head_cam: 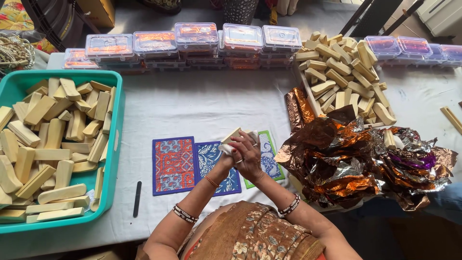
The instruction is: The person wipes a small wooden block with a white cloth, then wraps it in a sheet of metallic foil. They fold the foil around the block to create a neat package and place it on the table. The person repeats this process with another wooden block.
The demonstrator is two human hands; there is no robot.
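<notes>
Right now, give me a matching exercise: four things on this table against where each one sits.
Things:
1. teal tray of pale blocks
2. crumpled foil
3. clear lidded boxes
4. black file

Places:
A. far edge of the table, in a row
B. near edge, just right of the tray
C. left end of the table
D. right of the hands

Pairs: 1-C, 2-D, 3-A, 4-B

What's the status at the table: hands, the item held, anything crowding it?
Both hands together, gripping a pale bar with white cloth. Patterned cards lie beneath. Crumpled foil close on the right.
</notes>
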